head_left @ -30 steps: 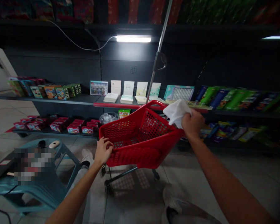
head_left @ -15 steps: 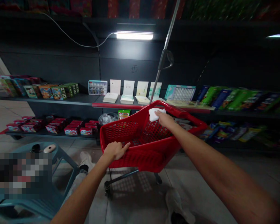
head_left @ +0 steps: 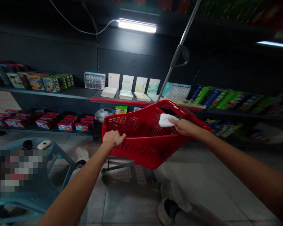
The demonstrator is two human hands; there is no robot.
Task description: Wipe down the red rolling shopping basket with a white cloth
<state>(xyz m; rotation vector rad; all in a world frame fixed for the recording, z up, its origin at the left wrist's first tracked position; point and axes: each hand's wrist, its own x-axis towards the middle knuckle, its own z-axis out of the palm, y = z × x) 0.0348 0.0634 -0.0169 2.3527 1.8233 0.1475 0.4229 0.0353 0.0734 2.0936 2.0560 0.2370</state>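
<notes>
A small red plastic shopping cart [head_left: 141,147] on wheels stands in front of me, tilted to the right. My left hand [head_left: 113,138] grips its near left rim with curled fingers. Inside the basket, my right hand [head_left: 185,127] presses a white cloth [head_left: 165,120] against the mesh of the far right wall, fingers laid over it. A grey metal pole [head_left: 179,50] with a handle rises from the cart's far side.
Dark shelves [head_left: 61,92] along the wall hold coloured boxes, cards and notebooks under a strip light [head_left: 136,25]. A blue plastic stool [head_left: 49,153] with small items on it stands at the left. My legs and shoes [head_left: 169,207] rest on the tiled floor.
My right hand moved the cloth from above the cart's right rim down into the basket and along the inner wall. The left hand shifted its grip on the rim. The cart tilted further.
</notes>
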